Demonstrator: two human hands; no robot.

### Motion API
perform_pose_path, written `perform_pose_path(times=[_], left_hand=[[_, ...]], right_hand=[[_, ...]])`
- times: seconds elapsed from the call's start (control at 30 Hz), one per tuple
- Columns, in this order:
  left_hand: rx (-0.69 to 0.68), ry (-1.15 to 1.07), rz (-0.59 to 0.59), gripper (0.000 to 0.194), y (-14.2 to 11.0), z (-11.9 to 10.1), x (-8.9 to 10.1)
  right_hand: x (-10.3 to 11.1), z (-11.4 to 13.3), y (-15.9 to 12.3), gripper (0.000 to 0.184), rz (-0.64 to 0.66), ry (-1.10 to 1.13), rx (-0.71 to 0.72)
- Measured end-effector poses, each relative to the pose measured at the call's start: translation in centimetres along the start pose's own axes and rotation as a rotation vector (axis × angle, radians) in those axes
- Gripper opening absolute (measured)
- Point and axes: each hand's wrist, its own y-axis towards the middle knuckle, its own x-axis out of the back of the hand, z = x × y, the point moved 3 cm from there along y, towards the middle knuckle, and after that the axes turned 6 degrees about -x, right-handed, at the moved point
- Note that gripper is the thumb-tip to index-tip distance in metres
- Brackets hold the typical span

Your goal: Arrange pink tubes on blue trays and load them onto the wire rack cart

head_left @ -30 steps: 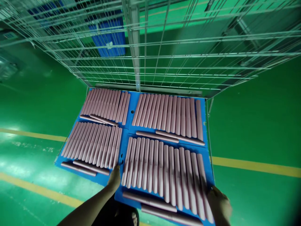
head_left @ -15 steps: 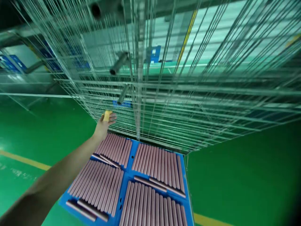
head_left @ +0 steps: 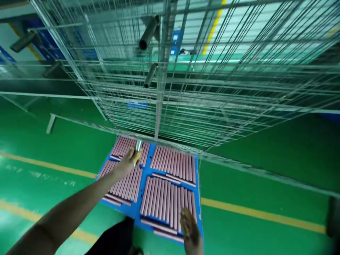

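A blue tray (head_left: 147,161) lies on the green floor, its four compartments filled with rows of pink tubes (head_left: 170,198). My left hand (head_left: 129,161) reaches over the far left compartment at the lower edge of a wire cage panel (head_left: 186,106). Its fingers are closed round a small silver cylinder (head_left: 138,146), with a bit of yellow at the fingertip. Lying on the pink tubes at the tray's near right corner is my right hand (head_left: 188,226), blurred, its fingers flat and stretched forward.
The tall wire cage stands right behind the tray, with dark tube ends (head_left: 145,42) poking out high up. Its lower frame edge (head_left: 265,173) runs out to the right above the floor. Yellow floor lines (head_left: 265,214) cross the green floor. Blue crates (head_left: 47,44) stand behind at left.
My left hand has dropped from the wire cage to just above the tray's far left compartment. My right hand is back in view on the near right tubes. The view has pulled back.
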Motion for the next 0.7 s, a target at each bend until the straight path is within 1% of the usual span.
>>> perform_pose_path(times=[0.03, 0.07, 0.1, 0.13, 0.17, 0.2, 0.23, 0.27, 0.3, 0.37, 0.43, 0.5, 0.57, 0.63, 0.67, 0.7], left_hand=[[0.03, 0.038, 0.003, 0.025, -3.7, 3.1, 0.3], [0.073, 0.081, 0.001, 0.025, -7.3, 6.2, 0.5], [0.12, 0.13, 0.052, 0.025, -10.7, 9.2, 0.4], [0.155, 0.185, 0.056, 0.025, -13.7, 12.1, 0.3], [0.201, 0.249, 0.063, 0.025, -16.2, 14.8, 0.1], [0.248, 0.283, 0.05, 0.024, -18.4, 17.4, 0.1], [0.291, 0.315, 0.039, 0.023, -20.1, 19.7, 0.0], [0.334, 0.34, 0.03, 0.024, -21.6, 21.9, 0.1], [0.374, 0.359, 0.02, 0.027, -23.0, 23.8, 0.3], [0.457, 0.405, 0.005, 0.038, -26.2, 27.0, 1.4], [0.553, 0.46, -0.011, 0.043, -30.8, 29.3, 3.2], [0.644, 0.516, -0.011, 0.042, -36.9, 31.0, 5.6], [0.723, 0.575, 0.007, 0.04, -44.0, 32.6, 8.2], [0.769, 0.706, 0.068, 0.037, -50.6, 34.1, 10.6], [0.783, 0.745, 0.107, 0.036, -53.3, 34.8, 11.5], [0.774, 0.777, 0.121, 0.034, -55.4, 35.4, 12.2]], right_hand=[[-1.0, 1.7, -0.7, 0.057, 0.076, 0.13, 0.014], [-1.7, 3.2, -1.3, 0.059, 0.064, 0.281, 0.073], [-2.5, 4.0, -1.8, 0.058, 0.049, 0.464, 0.139], [-3.3, 3.8, -2.3, 0.053, 0.042, 0.632, 0.148], [-4.2, 2.7, -2.7, 0.047, 0.024, 0.76, 0.122], [-5.1, 0.7, -3.0, 0.041, -0.007, 0.834, 0.06], [-5.9, -2.0, -3.3, 0.033, -0.043, 0.865, -0.022], [-6.7, -5.1, -3.4, 0.025, -0.082, 0.861, -0.085], [-7.5, -8.4, -3.5, 0.021, -0.095, 0.85, -0.127], [-8.9, -14.7, -3.2, 0.021, -0.126, 0.832, -0.181], [-10.4, -20.0, -2.5, 0.023, -0.164, 0.81, -0.23], [-12.1, -24.2, -1.5, 0.026, -0.202, 0.791, -0.284], [-13.6, -27.6, -0.4, 0.026, -0.247, 0.783, -0.345], [-14.9, -30.6, 0.7, 0.026, -0.295, 0.783, -0.41], [-15.4, -32.0, 1.2, 0.026, -0.316, 0.783, -0.442], [-15.9, -33.3, 1.7, 0.027, -0.333, 0.782, -0.474]])
